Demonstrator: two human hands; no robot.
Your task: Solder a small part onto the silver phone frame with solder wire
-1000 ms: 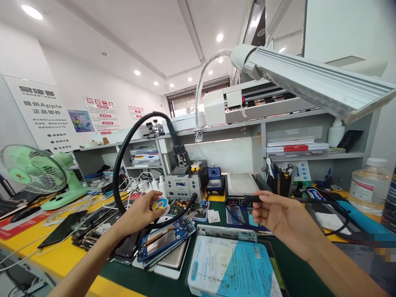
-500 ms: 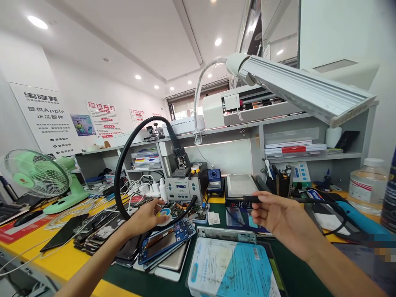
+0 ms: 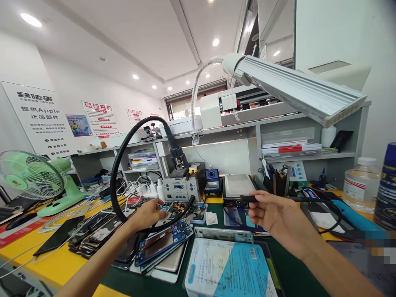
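Note:
In the head view, my left hand [image 3: 150,214] reaches over the tray of circuit boards, its thumb and fingers closed around a small round blue-and-white spool [image 3: 165,208]. Part of the spool is hidden behind the thumb. My right hand [image 3: 275,212] is raised at the right, pinching a black corded handle [image 3: 247,199] like a soldering iron's. Its blunt end points left, and a black cable [image 3: 309,200] trails off to the right; no tip can be made out. Under the left wrist curves the black hose [image 3: 115,177] of the hot-air station [image 3: 179,189].
Opened phones [image 3: 162,243] are stacked in front of the left hand. A blue-and-white box [image 3: 229,266] sits at the front centre. A soldering station [image 3: 213,181] and a heating plate [image 3: 237,185] stand behind. A lamp [image 3: 297,84] hangs overhead; a bottle [image 3: 360,183] is at right.
The whole view has shifted slightly left as the head turned. My left hand has tilted a little, so less of the spool's face shows. My right hand keeps its hold on the handle.

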